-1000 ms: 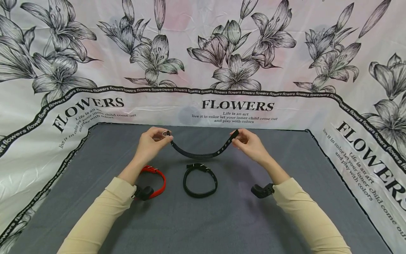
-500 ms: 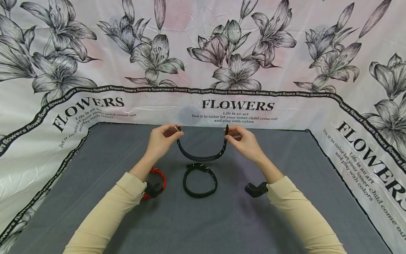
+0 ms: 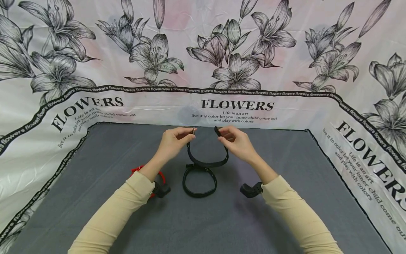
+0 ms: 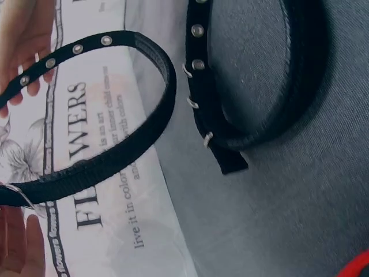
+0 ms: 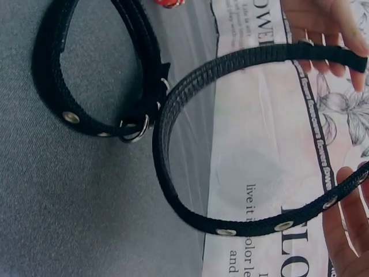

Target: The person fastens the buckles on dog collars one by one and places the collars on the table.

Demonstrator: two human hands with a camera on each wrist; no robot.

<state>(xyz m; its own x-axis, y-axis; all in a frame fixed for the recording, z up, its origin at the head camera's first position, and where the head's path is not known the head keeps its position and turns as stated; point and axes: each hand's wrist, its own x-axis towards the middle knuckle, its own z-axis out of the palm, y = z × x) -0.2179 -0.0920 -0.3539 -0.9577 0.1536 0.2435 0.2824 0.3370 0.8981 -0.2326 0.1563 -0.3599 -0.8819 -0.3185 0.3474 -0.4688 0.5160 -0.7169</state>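
A black collar [image 3: 207,164] with metal eyelets hangs in a U between the two hands, above the grey cloth. The left hand [image 3: 173,141] pinches its buckle end; a metal ring shows there in the left wrist view. The right hand [image 3: 238,141] pinches the eyelet end, whose tip sticks up past the fingers. Just nearer than the hanging strap, a second black collar [image 3: 199,195] lies buckled into a loop on the cloth. A red collar [image 3: 137,169] lies to the left, partly hidden by the left forearm and wrist camera.
Grey cloth [image 3: 203,225] covers the table. Behind and at both sides hangs a white sheet [image 3: 177,111] with printed flowers and lettering. A black camera sits on each wrist, the right one [image 3: 251,190] low over the cloth.
Both hands have come closer together, the left moving right and the right moving left. The held collar has bent from a shallow curve into a narrower U.
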